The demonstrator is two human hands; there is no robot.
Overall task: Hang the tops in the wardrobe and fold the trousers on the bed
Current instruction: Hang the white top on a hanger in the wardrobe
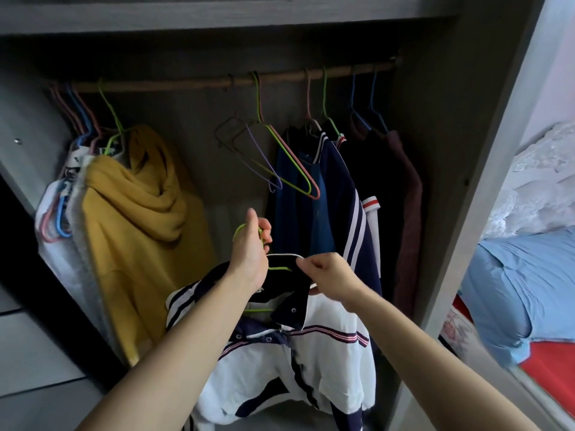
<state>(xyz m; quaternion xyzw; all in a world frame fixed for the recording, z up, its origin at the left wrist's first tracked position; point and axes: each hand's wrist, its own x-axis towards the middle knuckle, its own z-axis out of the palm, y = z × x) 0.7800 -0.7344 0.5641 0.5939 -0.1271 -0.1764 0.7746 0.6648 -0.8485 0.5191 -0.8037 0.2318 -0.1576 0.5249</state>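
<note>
A white and navy zip-up top [326, 353] with red-striped trim hangs on a green wire hanger [241, 229] in front of the open wardrobe. My left hand [250, 250] grips the hanger's hook, held well below the wooden rail [193, 83]. My right hand [326, 275] pinches the top's dark collar [281, 276] at its right side. The hanger's shoulders are mostly hidden inside the garment.
On the rail hang a mustard hoodie [140, 219] at left, several empty wire hangers [280, 157] in the middle, and navy, blue and dark tops [336, 194] at right. The wardrobe's side panel [485, 169] stands right, with the bed's blue sheet [525, 290] beyond it.
</note>
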